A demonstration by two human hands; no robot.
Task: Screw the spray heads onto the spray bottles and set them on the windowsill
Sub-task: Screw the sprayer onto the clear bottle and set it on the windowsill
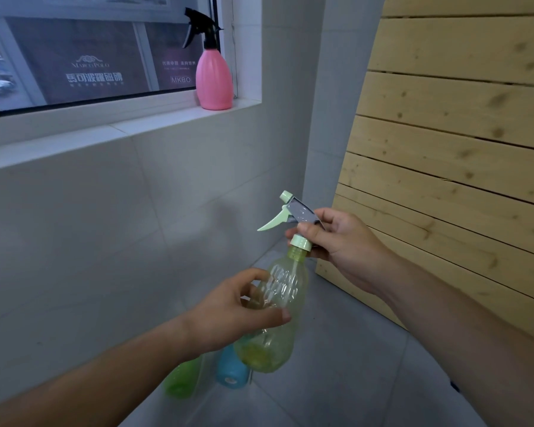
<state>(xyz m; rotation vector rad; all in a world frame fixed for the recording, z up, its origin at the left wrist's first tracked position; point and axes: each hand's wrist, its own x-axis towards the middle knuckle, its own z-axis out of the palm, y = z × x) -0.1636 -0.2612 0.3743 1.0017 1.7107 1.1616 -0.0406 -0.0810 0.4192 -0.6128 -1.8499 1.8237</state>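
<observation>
Nearest, our left hand (232, 312) wraps the clear yellow-green spray bottle (275, 318), tilted. Just beyond, our right hand (336, 241) pinches the pale green spray head (290, 214) at its neck. Far left, a pink spray bottle (214, 81) stands on the windowsill (105, 134).
</observation>
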